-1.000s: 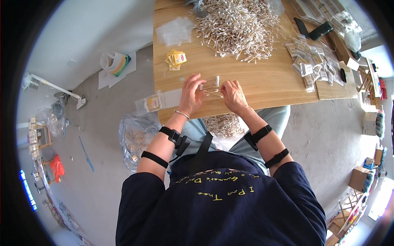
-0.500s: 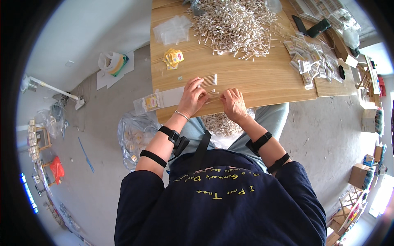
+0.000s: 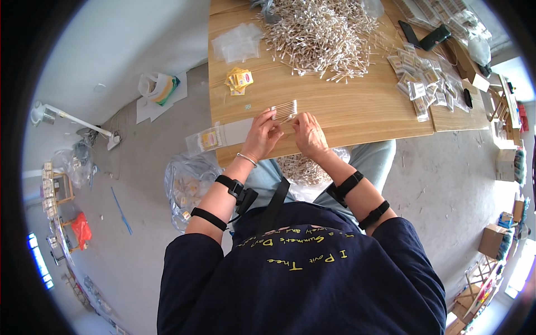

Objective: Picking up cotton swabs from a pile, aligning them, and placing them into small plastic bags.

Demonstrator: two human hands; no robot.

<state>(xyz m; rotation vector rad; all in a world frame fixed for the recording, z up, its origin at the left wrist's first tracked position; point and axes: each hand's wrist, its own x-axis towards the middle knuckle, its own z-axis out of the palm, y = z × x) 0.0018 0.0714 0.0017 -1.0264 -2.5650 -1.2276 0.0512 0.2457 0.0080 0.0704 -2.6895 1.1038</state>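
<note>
A person's left hand [image 3: 262, 135] grips a row of cotton swabs [image 3: 286, 109] over the wooden surface [image 3: 363, 106]. At that hand's 3 o'clock, the right hand [image 3: 310, 137] holds its fingertips narrow, their contents unclear. A swab pile [image 3: 321, 39] lies at the row's 1 o'clock.

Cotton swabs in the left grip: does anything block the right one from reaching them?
Nothing visible stands between the right grip and the cotton swabs in the left grip. The right grip is close beside them; whether it touches is unclear.
</note>
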